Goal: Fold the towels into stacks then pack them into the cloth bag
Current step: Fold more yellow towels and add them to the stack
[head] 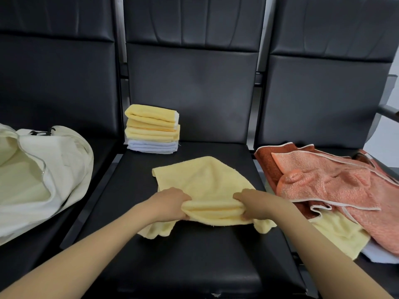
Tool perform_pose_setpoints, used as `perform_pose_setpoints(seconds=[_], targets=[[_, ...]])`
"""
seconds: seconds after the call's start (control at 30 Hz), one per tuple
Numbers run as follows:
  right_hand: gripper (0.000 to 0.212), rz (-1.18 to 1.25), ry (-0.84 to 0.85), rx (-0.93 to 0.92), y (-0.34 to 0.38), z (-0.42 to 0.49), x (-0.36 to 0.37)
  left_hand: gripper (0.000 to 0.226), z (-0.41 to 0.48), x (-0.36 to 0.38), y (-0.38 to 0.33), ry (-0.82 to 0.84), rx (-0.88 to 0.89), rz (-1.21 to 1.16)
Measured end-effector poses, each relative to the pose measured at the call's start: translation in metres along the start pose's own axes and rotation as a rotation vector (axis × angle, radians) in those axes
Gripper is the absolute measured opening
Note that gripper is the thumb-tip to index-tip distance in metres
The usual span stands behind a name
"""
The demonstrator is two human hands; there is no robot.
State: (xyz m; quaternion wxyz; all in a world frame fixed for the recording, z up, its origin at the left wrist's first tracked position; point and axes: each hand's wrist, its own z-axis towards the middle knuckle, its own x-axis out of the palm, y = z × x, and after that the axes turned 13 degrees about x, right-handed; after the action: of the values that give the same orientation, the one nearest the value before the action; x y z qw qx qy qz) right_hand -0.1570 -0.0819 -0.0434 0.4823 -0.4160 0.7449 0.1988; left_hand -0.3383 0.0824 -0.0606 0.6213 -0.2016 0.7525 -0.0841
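Observation:
A pale yellow towel [205, 182] lies on the middle black seat [194, 266], its near edge bunched up. My left hand [170, 203] grips the left end of that bunched edge. My right hand [257, 203] grips the right end. A stack of folded towels [152, 128], yellow ones on top of white ones, stands at the seat's back left corner. An open cream cloth bag [54, 165] lies on the left seat. A loose pile of orange towels [334, 186] covers the right seat, with another yellow towel [339, 234] and a white one under it.
Three black padded chairs stand side by side, their backrests [194, 83] rising behind the seats. Narrow gaps with metal frames separate the seats. A chair armrest [388, 111] shows at the far right.

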Motion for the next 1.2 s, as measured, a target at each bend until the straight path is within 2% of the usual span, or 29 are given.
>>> perform_pose_setpoints(seconds=[0.07,0.13,0.2,0.27,0.33,0.43,0.53,0.6,0.7,0.8,0.87,0.9,0.97,1.03,1.1,1.2], targets=[[0.060,0.067,-0.028,-0.027,0.000,0.001,0.004,0.032,0.001,0.005,0.000,-0.009,-0.014,0.044],[0.069,0.151,0.004,-0.073,0.004,0.002,0.009,0.025,0.002,0.009,0.001,-0.001,-0.010,0.013],[0.059,0.142,-0.011,-0.094,0.010,0.004,0.014,0.024,0.003,0.010,0.003,-0.032,-0.002,-0.050],[0.033,0.134,-0.104,-0.113,0.014,0.007,0.015,0.034,0.002,0.010,0.005,-0.066,-0.013,-0.090],[0.015,0.263,-0.155,-0.103,0.015,0.006,0.011,0.030,0.003,0.008,0.005,-0.083,-0.019,-0.060],[0.017,0.544,-0.182,-0.078,0.014,0.004,0.002,0.019,0.004,-0.001,0.005,-0.144,0.010,-0.036],[0.017,0.789,-0.270,-0.084,0.015,0.001,-0.008,0.004,0.000,-0.017,0.004,-0.285,0.022,-0.125],[0.027,0.868,-0.309,-0.119,0.015,-0.004,-0.017,0.007,-0.005,-0.029,0.001,-0.384,0.019,-0.183],[0.050,0.722,-0.296,-0.140,0.015,-0.012,-0.031,0.007,-0.012,-0.043,-0.004,-0.491,0.058,-0.303],[0.058,0.446,-0.346,-0.095,0.016,-0.013,-0.037,0.012,-0.014,-0.051,-0.009,-0.531,0.059,-0.475],[0.056,0.312,-0.334,-0.043,0.015,-0.012,-0.037,0.027,-0.017,-0.055,-0.011,-0.453,0.043,-0.538],[0.049,0.246,-0.306,-0.020,0.015,-0.011,-0.036,0.037,-0.018,-0.056,-0.010,-0.352,0.028,-0.521],[0.032,0.159,-0.199,0.000,0.017,-0.008,-0.026,0.051,-0.019,-0.049,-0.008,-0.101,-0.012,-0.400],[0.023,0.165,-0.073,-0.017,0.021,-0.004,-0.011,0.053,-0.016,-0.033,-0.004,0.080,-0.079,-0.212],[0.021,0.181,-0.029,-0.051,0.025,-0.001,0.000,0.042,-0.011,-0.017,0.000,0.116,-0.108,-0.098],[0.014,0.201,-0.110,-0.057,0.025,0.006,0.005,0.022,-0.007,-0.009,0.004,-0.004,-0.105,-0.144]])
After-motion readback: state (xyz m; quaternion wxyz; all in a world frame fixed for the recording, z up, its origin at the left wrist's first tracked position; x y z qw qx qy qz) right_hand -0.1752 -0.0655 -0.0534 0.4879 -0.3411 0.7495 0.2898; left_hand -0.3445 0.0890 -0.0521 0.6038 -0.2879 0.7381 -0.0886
